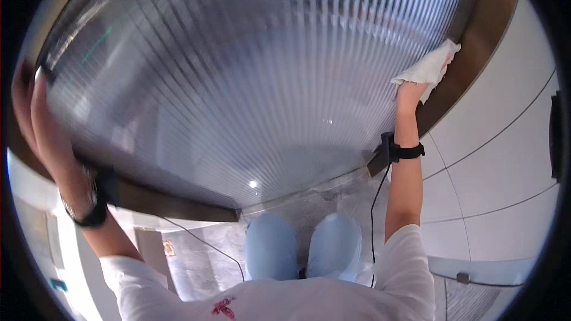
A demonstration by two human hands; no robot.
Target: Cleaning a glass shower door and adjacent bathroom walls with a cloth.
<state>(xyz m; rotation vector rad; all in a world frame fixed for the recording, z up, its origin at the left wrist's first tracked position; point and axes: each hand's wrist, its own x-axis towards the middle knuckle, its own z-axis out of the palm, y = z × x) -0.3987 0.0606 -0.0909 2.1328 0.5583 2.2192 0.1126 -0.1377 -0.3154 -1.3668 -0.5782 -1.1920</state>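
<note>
A large ribbed glass panel [276, 98] fills the view before me, between brown frame strips. My right hand [411, 93] holds a white cloth [428, 67] against the panel's right edge, beside the brown door frame [484, 40]; the cloth covers most of the fingers. At the far left, my left hand [42, 120] is raised along the panel's left edge, slightly blurred, its fingers extended near the frame. Whether it grips the edge is not clear. Black straps with small devices sit on both wrists, and a dark cable runs down from each.
Large pale wall tiles [482, 151] lie to the right of the frame. Below the panel, a grey floor [321, 200] shows around my knees in light blue trousers. A glass edge with a dark fitting [463, 278] is at the lower right.
</note>
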